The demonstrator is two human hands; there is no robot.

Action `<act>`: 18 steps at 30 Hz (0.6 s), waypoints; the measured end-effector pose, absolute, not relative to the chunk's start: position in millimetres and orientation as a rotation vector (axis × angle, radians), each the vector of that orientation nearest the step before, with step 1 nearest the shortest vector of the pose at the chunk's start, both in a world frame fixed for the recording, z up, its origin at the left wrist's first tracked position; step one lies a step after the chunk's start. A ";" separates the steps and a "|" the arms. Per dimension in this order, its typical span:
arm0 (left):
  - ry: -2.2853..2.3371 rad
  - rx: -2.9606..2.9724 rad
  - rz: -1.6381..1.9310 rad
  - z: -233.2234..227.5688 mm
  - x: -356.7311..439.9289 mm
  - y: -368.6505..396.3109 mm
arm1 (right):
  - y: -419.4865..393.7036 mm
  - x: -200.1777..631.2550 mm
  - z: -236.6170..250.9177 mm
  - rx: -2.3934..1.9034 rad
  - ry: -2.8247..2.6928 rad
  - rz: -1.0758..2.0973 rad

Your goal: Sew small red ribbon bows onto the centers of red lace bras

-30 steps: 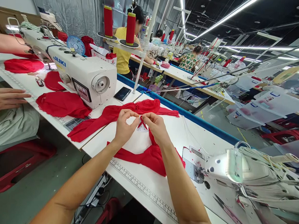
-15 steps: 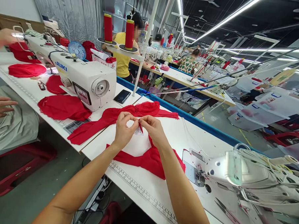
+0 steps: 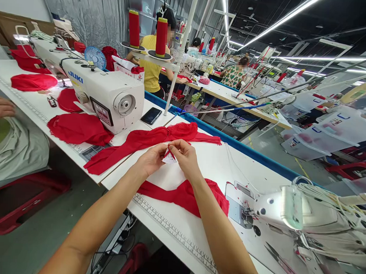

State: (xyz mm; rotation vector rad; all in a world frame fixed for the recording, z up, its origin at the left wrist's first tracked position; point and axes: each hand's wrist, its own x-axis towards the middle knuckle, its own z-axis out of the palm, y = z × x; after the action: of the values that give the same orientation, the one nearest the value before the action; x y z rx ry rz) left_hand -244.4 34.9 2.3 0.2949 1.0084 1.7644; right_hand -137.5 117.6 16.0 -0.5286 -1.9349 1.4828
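Red narrow strip (image 3: 170, 150) and a small white printed piece (image 3: 170, 158) sit together between the fingertips, over the white worktop (image 3: 161, 179). The right hand (image 3: 185, 156) has its grip closed on the strip, thumb against forefinger; the left hand (image 3: 153, 158) has its grip pinched at the printed piece's left edge, the exact contact partly hidden. Nearer the body, a red garment piece (image 3: 177, 194) lies partly behind the right forearm, beside a printed ruler scale (image 3: 174, 232). Beyond the hands spreads red lace-trimmed fabric (image 3: 140, 138), with a black phone (image 3: 151, 116) behind it, near the JUKI sewing machine (image 3: 127, 86).
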 end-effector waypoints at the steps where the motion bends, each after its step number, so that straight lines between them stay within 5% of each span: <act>1: 0.990 0.285 1.738 3.3 -244.5 34.7 | 118.3 -137.2 16.0 -0.532 -1.960 1.446; 9: 0.946 0.315 1.740 -0.3 -244.4 33.5 | 123.8 -132.3 21.2 -0.497 -1.805 1.756; 18: 1.077 0.362 1.801 1.4 -243.2 28.1 | 124.3 -130.4 24.3 -0.553 -1.823 1.673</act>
State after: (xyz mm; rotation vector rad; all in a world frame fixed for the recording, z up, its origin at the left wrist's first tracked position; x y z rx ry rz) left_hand -243.2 28.1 1.4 0.3616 1.0765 1.8009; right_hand -130.4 124.3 24.3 -0.5532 -1.8234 1.6728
